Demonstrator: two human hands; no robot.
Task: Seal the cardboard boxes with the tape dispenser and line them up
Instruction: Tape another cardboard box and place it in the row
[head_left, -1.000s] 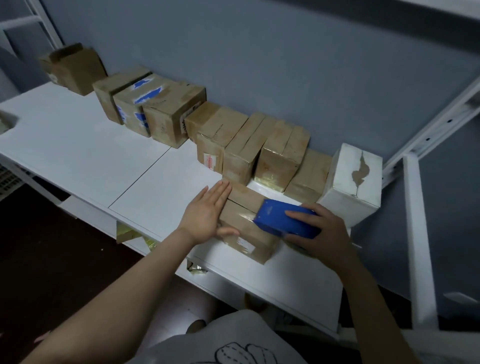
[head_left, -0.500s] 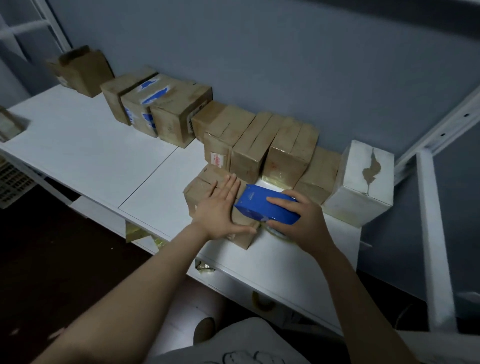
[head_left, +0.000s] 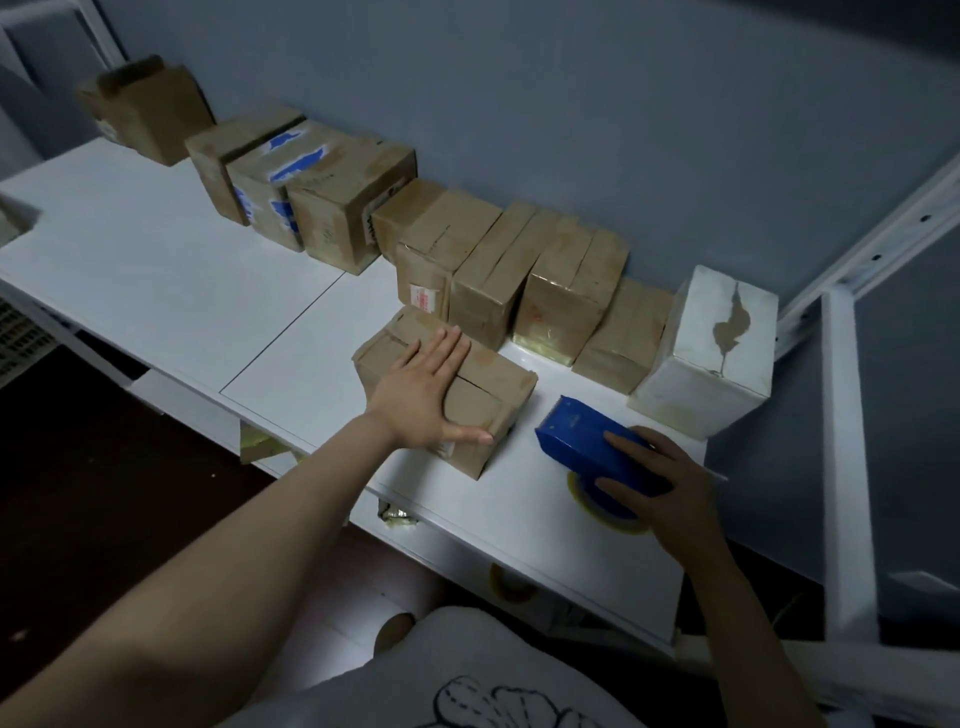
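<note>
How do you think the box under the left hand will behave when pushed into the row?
The box sits low and flat on the smooth white table, so it should slide, not tip. Its creased top may dent under the left hand.
</note>
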